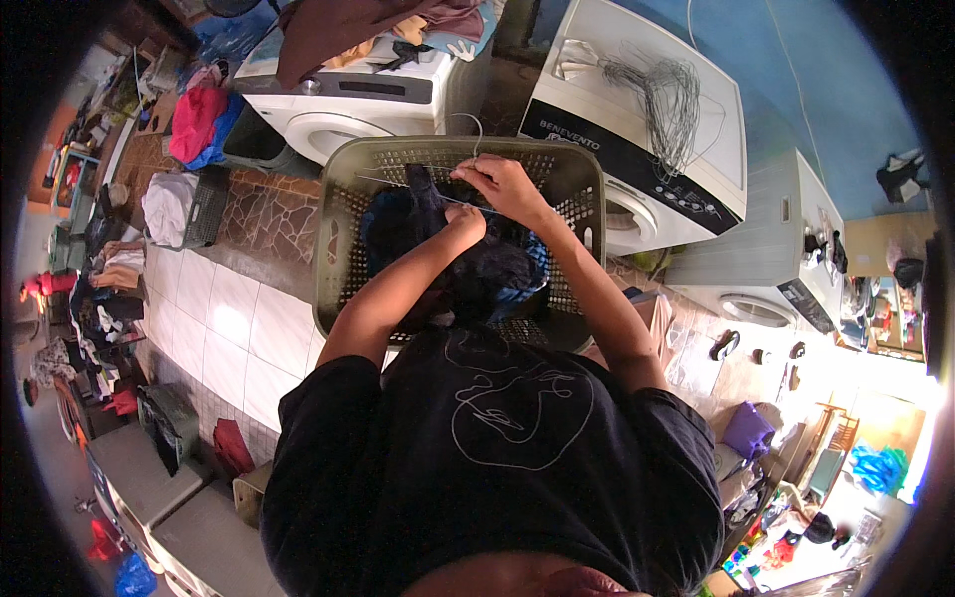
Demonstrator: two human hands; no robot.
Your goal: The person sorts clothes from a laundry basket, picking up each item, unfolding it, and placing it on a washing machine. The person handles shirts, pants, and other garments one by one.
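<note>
Over the olive laundry basket (pixel 338 214), both hands busy: right hand (pixel 502 184) above its far rim, fingers pinched shut on a thin wire hanger (pixel 418 185), held level so cloth can thread on. Left hand (pixel 465 221) just below, clenched into the dark garment (pixel 477 264) bunched inside the basket, lifting it toward the wire. Beyond the basket, spare wire hangers (pixel 667 104) heaped atop a white washing machine (pixel 647 149).

Thin wire hanger (pixel 423 189) threaded through dark garment (pixel 477 261), over basket (pixel 338 214).

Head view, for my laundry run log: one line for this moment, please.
left hand: grips dark garment | right hand: holds wire hanger | place: over laundry basket
</note>
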